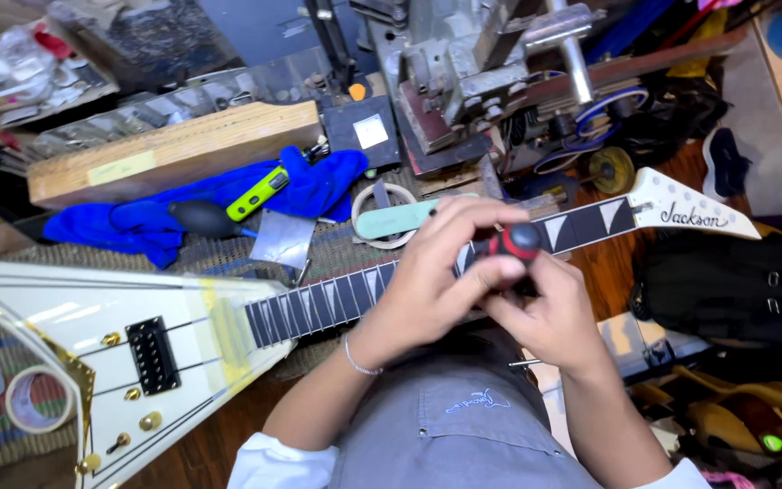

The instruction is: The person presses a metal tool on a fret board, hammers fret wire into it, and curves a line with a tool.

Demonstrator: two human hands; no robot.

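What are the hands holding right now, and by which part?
Both hands, left hand and right hand, grip a screwdriver by its red-and-black handle, over the guitar neck.

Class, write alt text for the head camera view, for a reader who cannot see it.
Two hands, the left hand and right hand, grip a red-and-black tool handle over the neck of a white V-shaped electric guitar lying across a cluttered workbench. Behind it lie a blue cloth, a wooden block and a roll of tape.

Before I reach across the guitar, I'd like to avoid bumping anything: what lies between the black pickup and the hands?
In the head view: yellowish tape across the white body, then bare fretboard.
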